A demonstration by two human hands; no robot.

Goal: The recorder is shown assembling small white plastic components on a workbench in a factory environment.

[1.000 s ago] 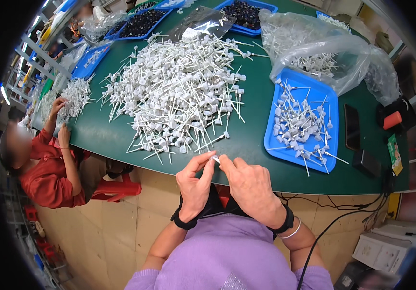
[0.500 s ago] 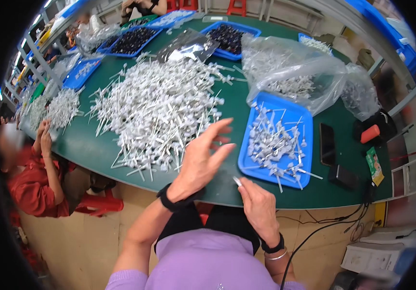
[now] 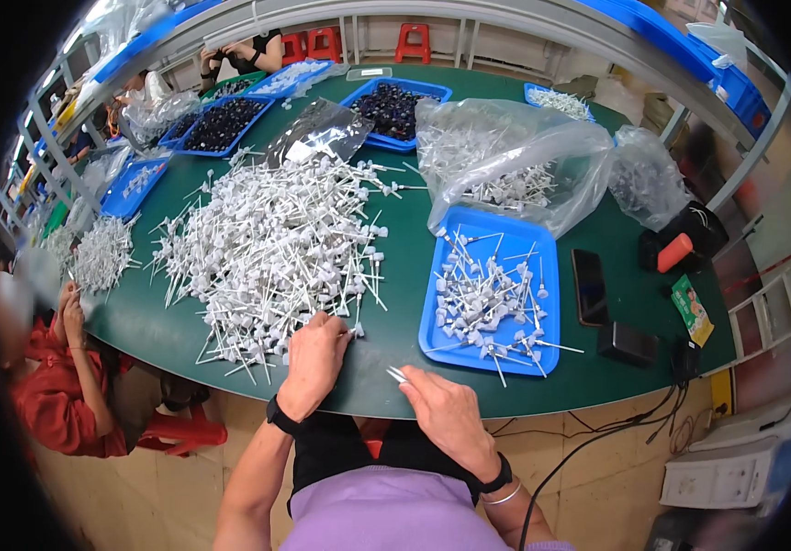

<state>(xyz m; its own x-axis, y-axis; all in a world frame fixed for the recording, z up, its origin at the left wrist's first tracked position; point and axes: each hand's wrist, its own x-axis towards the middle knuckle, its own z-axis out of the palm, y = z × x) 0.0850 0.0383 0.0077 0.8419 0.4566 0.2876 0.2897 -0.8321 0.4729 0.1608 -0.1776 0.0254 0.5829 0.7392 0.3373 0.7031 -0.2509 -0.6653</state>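
My left hand (image 3: 314, 356) rests palm down on the near edge of a large heap of white plastic pump parts with thin tubes (image 3: 271, 246), fingers among the nearest pieces. My right hand (image 3: 441, 410) lies on the green table (image 3: 404, 275) near its front edge, pinching a small white piece (image 3: 397, 374) between thumb and fingers. To the right of that hand stands a blue tray (image 3: 542, 275) with several finished white pieces.
Clear plastic bags (image 3: 505, 165) of white parts lie behind the tray. Blue trays of dark parts (image 3: 395, 106) stand at the back. A phone (image 3: 589, 286), a black box (image 3: 628, 343) and a small packet (image 3: 692, 309) lie at the right. A person in red (image 3: 65, 386) sits at the left.
My left hand, raised with fingers spread half a second ago, has come down onto the near edge of the white heap. My right hand has stayed near the table's front edge with its small piece.
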